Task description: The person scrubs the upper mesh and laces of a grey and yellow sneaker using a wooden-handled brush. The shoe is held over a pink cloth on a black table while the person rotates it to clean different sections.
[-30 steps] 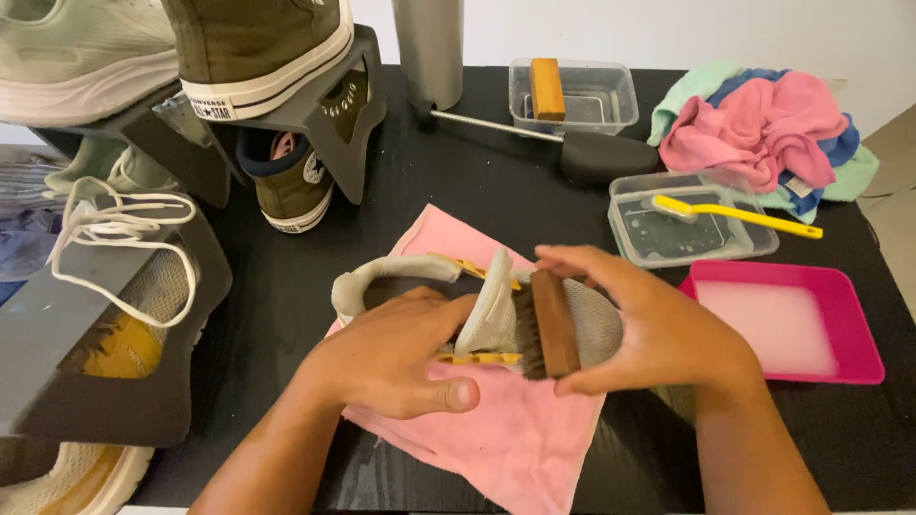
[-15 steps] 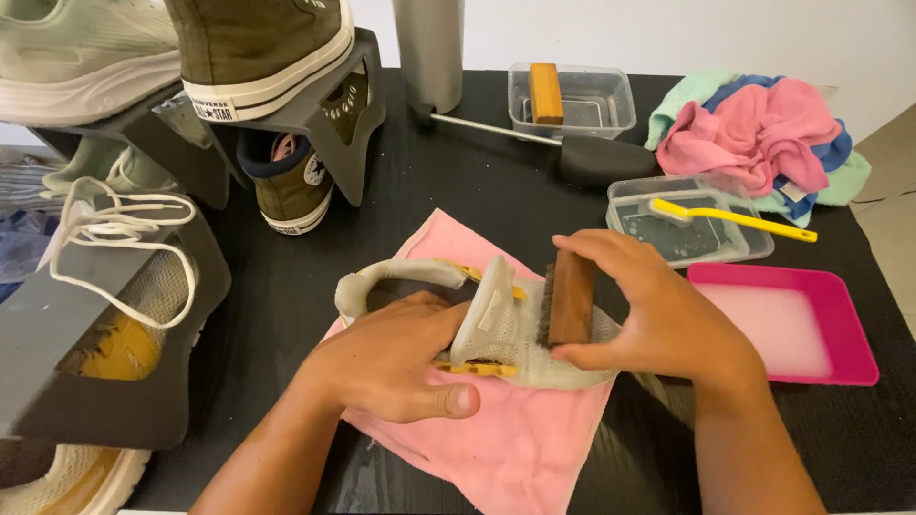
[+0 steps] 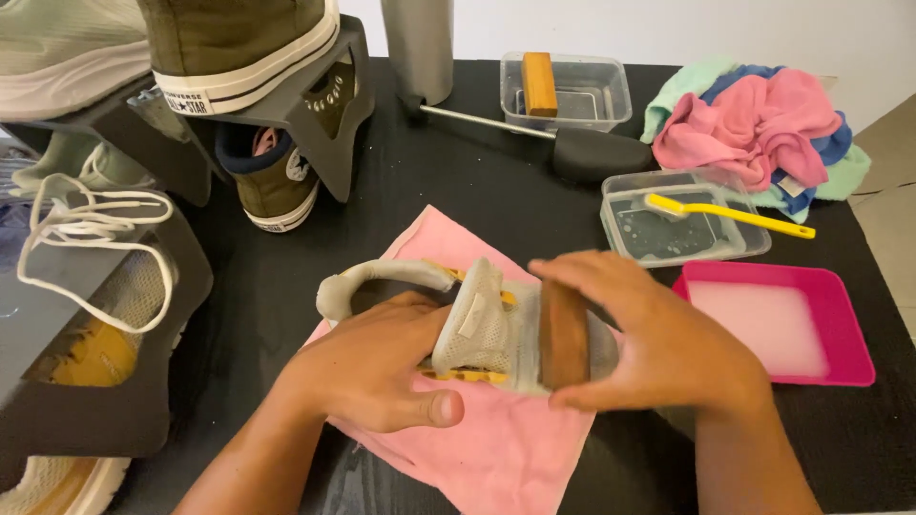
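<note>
Item: 1 grey mesh shoe (image 3: 477,329), lying on a pink cloth (image 3: 496,448) at table centre, near edge. Left hand (image 3: 377,367) gripped its opening; right hand (image 3: 658,339) clasped a wooden brush (image 3: 563,334) pressed against its upper.

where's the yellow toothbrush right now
In the head view the yellow plastic toothbrush lies across the clear plastic tub of water at right of centre, between the pile of coloured cloths and the pink tray.
</note>
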